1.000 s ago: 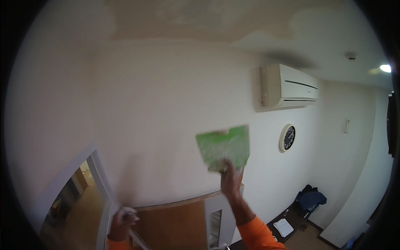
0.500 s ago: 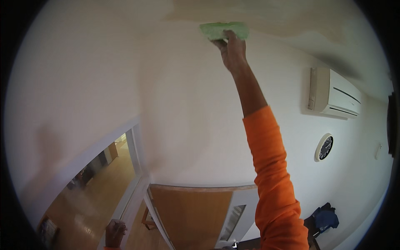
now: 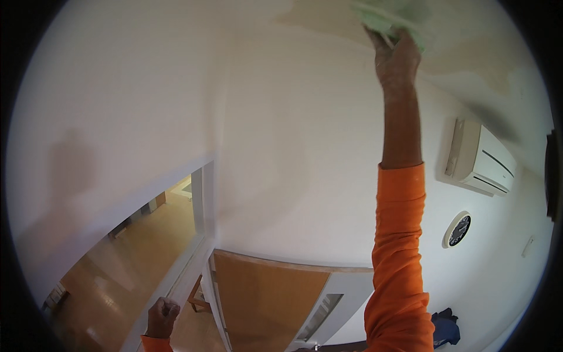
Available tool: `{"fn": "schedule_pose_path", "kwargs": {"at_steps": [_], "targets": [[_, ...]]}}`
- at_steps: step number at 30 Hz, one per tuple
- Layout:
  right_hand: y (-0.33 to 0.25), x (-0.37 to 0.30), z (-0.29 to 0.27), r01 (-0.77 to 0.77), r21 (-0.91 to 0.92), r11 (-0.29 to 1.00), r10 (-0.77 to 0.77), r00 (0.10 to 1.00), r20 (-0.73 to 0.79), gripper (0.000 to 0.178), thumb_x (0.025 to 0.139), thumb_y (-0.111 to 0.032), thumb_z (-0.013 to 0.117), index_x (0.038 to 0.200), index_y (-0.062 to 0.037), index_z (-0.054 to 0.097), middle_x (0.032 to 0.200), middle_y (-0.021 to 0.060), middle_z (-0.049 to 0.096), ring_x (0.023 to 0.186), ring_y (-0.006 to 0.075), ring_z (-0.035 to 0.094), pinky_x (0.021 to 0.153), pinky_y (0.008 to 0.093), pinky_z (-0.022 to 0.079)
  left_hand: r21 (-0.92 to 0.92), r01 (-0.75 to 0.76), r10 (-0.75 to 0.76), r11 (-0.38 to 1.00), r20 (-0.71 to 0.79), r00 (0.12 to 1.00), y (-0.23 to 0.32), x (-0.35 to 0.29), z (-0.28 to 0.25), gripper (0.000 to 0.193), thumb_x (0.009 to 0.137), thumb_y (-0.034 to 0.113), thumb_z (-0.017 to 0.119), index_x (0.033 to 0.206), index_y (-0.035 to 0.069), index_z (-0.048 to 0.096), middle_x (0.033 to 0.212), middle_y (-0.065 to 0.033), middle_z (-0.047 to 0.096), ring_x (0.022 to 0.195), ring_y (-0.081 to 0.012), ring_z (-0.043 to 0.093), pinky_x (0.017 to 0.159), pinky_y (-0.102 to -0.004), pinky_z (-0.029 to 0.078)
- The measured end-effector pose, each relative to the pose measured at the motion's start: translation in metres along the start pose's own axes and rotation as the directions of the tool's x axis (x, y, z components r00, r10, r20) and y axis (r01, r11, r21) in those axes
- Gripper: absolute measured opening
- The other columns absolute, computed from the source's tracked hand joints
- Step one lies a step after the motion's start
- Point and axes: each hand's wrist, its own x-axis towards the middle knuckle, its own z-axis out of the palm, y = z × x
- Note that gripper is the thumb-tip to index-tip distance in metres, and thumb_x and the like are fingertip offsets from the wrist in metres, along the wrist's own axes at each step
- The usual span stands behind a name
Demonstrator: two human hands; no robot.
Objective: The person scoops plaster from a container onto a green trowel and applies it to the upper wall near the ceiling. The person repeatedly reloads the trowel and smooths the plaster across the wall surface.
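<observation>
High against the ceiling (image 3: 457, 35), my right hand (image 3: 400, 63) grips a wide, pale green putty spreader (image 3: 375, 19). Its flat, partly see-through blade lies at the ceiling surface, slightly blurred and cut by the dark rim of the view. Tan, uneven patches (image 3: 319, 14) mark the ceiling around it. My right arm is stretched straight up in an orange sleeve. Low at the left, my left hand (image 3: 163, 314) is closed in a fist in front of the white door frame. Whatever lies inside those fingers, if anything, is hidden.
An air conditioner (image 3: 481, 158) and a round black-faced clock (image 3: 457, 230) hang on the right wall. Below are a brown wooden panel (image 3: 264, 299) and a dark blue cloth item (image 3: 446, 328). At left, an opening shows a wooden floor (image 3: 135, 252).
My right hand and the green spreader have moved right and farther over the ceiling. The view has shifted, so the air conditioner and clock sit lower. My left hand stays closed.
</observation>
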Motion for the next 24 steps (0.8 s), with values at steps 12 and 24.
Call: {"fn": "schedule_pose_path", "kwargs": {"at_steps": [12, 24], "targets": [[0.053, 0.036, -0.037, -0.079, 0.076, 0.994, 0.085, 0.994, -0.074, 0.042, 0.094, 0.002, 0.039, 0.133, 0.013, 0.031, 0.136, 0.0255, 0.037, 0.125, 0.0429, 0.046, 0.107, 0.0553, 0.048, 0.091, -0.031, 0.034, 0.995, -0.029, 0.999, -0.001, 0.003, 0.0, 0.023, 0.087, 0.02, 0.069, 0.088, -0.001, 0.06, 0.069, -0.0048, 0.062, 0.064, -0.0088, 0.056, 0.061, -0.0268, 0.047], [-0.141, -0.045, 0.117, 0.578, -0.814, 0.056, -0.169, 0.809, 0.563, 0.04, 0.098, -0.019, 0.056, 0.11, 0.0194, 0.055, 0.131, 0.0383, 0.048, 0.103, 0.041, 0.062, 0.081, 0.046, 0.058, 0.092, -0.01, 0.014, 0.996, -0.048, 0.999, 0.0, 0.004, -0.004, 0.018, 0.084, 0.016, 0.068, 0.086, 0.0, 0.059, 0.069, -0.0081, 0.063, 0.063, -0.0139, 0.059, 0.061, -0.0299, 0.048]]}}
